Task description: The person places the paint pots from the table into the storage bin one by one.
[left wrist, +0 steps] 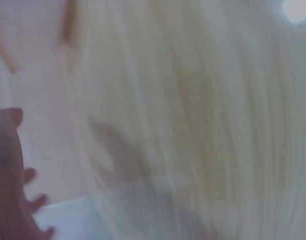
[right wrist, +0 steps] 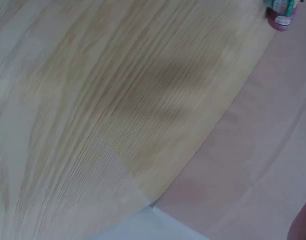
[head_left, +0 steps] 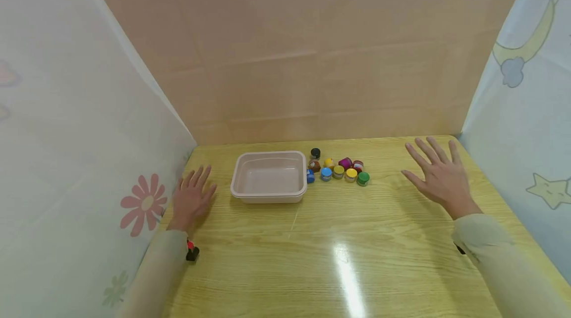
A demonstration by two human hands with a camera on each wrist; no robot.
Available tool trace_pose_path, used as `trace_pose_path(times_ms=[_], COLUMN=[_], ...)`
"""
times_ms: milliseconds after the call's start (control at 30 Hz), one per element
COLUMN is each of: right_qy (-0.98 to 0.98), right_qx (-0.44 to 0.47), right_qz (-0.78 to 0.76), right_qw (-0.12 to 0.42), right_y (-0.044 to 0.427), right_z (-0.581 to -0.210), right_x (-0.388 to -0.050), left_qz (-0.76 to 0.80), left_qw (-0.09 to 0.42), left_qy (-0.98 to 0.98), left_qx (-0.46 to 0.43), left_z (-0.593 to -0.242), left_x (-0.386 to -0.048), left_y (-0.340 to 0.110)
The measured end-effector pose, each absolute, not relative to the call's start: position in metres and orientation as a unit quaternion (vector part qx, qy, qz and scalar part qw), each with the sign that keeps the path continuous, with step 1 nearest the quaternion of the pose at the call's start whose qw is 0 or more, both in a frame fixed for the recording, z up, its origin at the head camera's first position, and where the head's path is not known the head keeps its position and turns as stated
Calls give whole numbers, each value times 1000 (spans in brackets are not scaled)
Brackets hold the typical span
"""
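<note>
My left hand (head_left: 192, 200) is at the table's left side, palm down with its fingers extended, holding nothing. To its right stands a pale rectangular plastic tub (head_left: 269, 198) with nothing inside. Beside the tub's right wall is a cluster of small paint jars, among them a black one (head_left: 315, 153), a light blue one (head_left: 326, 174), a purple one (head_left: 345, 163) and a green one (head_left: 363, 178). A dark blue jar (head_left: 310, 176) lies against the tub. Far right of the jars, my right hand (head_left: 441, 179) hovers with spread fingers and holds nothing.
The wooden table (head_left: 267, 268) carries a bright light reflection near its front. A plain pinkish-tan sheet (head_left: 312, 60) closes off the back. White patterned sheets stand along the left (head_left: 89, 134) and right (head_left: 526, 134) sides.
</note>
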State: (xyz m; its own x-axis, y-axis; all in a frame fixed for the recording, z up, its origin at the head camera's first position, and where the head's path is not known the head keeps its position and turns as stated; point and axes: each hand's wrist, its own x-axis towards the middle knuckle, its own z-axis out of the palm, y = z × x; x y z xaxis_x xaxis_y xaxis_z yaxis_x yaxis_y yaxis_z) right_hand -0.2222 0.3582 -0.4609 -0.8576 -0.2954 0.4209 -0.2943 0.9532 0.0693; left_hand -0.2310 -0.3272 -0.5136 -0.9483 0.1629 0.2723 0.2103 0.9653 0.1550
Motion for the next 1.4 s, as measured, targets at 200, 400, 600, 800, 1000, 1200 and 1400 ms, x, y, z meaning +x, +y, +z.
trace_pose_path(times_ms=[200, 400, 600, 800, 1000, 1200, 1400], right_qy=[-965, -952, -943, -928, -913, -910, -906], right_qx=[132, 121, 99, 90, 78, 65, 54], right_qz=[85, 201, 291, 355, 399, 410, 418], right_qw=[209, 196, 128, 75, 31, -11, -34], right_y=[337, 314, 295, 284, 275, 267, 259], right_z=[-463, -465, -468, -480, -492, -502, -507], right_x=[-226, -226, -227, -232, -237, -241, -245], left_qz=[-353, -516, -604, -616, -621, -629, -622], left_qw=[1, -44, -57, -61, -55, -62, -49], left_qy=[-935, -855, -794, -784, -780, -774, -781], left_qx=[-30, -25, -31, -51, -47, -31, -20], left_z=[-517, -515, -519, -526, -531, -538, -540], left_x=[-224, -218, -215, -211, -207, -203, -202], left_y=[-306, -286, -267, -255, -254, -250, -246])
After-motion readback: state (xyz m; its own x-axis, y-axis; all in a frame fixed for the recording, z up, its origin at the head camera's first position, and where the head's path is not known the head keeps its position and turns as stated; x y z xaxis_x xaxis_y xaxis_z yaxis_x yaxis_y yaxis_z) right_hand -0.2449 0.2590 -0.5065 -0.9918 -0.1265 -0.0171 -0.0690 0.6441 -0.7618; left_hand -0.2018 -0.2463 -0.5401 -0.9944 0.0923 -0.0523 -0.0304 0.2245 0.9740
